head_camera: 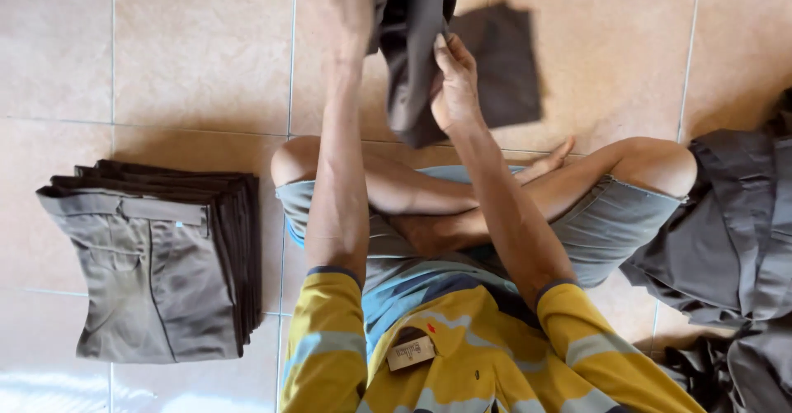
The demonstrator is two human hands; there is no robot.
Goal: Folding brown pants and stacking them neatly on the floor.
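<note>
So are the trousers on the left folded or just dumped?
Folded. The stack of trousers lies flat on the tiled floor, edges lined up, waistband on top.

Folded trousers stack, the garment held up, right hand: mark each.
folded trousers stack (157,273), head view, front panel of the top pair.
held dark garment (412,58), head view, middle of the hanging cloth.
right hand (455,91), head view, back of the hand gripping the cloth.

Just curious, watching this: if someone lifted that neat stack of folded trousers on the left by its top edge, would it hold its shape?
Probably not. The stack of folded trousers is soft cloth in loose layers, so it would likely sag and fan apart. The dark garment held up by the left hand and right hand already droops limply. Pushed, the stack may slide on the smooth tile floor.
</note>
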